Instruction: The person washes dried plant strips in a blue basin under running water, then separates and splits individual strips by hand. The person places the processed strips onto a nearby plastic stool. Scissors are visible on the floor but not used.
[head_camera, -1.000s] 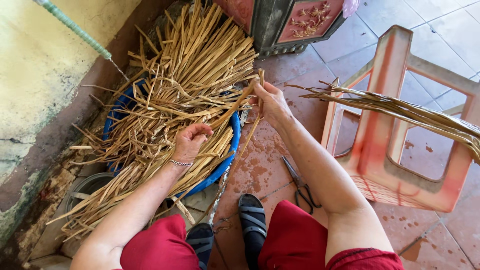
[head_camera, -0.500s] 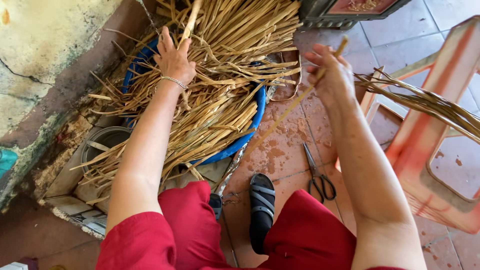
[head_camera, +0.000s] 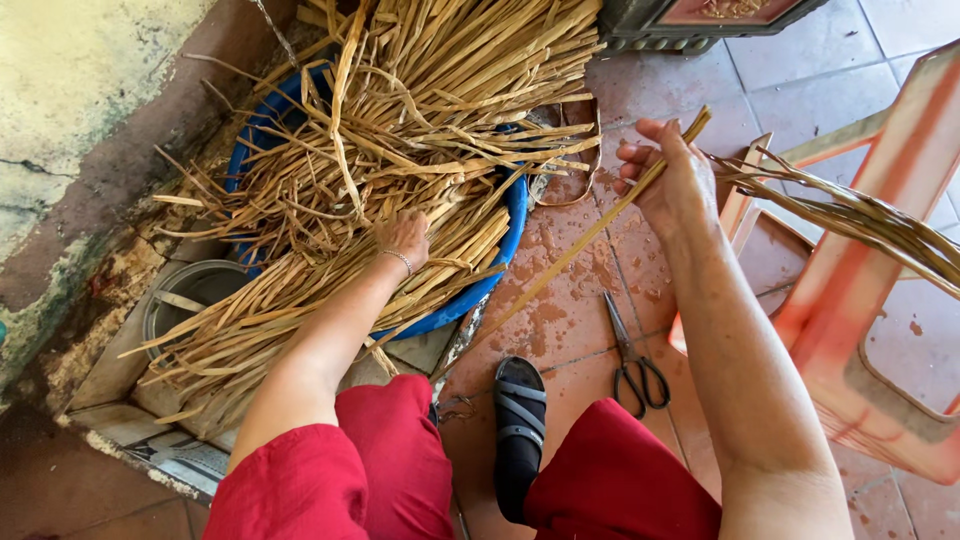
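Straw-coloured split strip, flat and stiff, is pinched in the right hand, fingers closed on its upper end; the rest runs down-left toward the floor. Left hand sits buried in the dry strip pile over the blue basin, fingers curled into it, grip unclear. Looks like sorting: one strip picked, another being selected. Scissors lie below the right fingers.

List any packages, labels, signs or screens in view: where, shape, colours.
Printed sheet or flattened package: on the floor at lower left, below the blue tub of dried strips; flat, pale with dark print, partly covered.
No signs or screens.
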